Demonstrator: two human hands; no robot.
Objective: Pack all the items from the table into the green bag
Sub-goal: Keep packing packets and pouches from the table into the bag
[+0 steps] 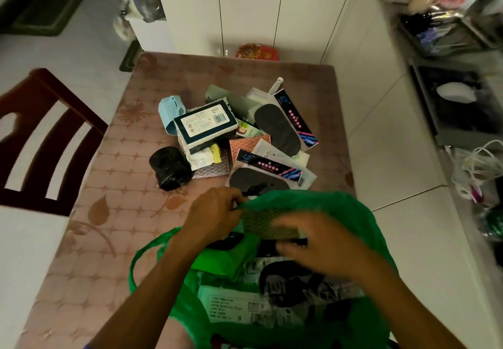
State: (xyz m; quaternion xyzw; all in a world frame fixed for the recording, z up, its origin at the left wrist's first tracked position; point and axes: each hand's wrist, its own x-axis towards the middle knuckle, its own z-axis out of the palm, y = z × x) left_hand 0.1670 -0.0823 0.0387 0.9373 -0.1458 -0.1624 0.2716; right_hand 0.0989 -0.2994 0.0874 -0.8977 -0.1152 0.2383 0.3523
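Table (114, 212): square top under a pink patterned cover, filling the middle of the view; a dark wooden chair (40, 141) stands at its left edge.

Green bag (353, 226): thin plastic, mouth open, at the near edge of the table. Visible inside: a green packet (223, 261), white printed packets with labels (236, 308), a packet with a dark print (294, 280), and a flat packet with a small repeating pattern (261, 220) standing against the bag's far wall.

Pile of unpacked items, at the table's centre, just beyond the bag:
- white-and-dark-blue box with barcode (204, 125), topmost, tilted;
- pale green flat pouch (231, 101), far side;
- two dark oval pads, one at the right (277, 129), one nearest the bag (255, 180);
- two black cards with pink dots, one at the far right (296, 120), one lower (269, 165);
- black roll of plastic film (170, 167), apart at the pile's left;
- light blue plastic holder (171, 107), far left;
- orange patterned sachet (245, 144), middle;
- yellow-and-white wrapper (206, 156), under the box.

Left hand (215, 212): pinches the bag's far rim, fingers closed on the plastic.

Right hand (318, 242): over the bag mouth, blurred; fingers (285, 224) lie at the patterned packet, but whether they clasp it cannot be told.
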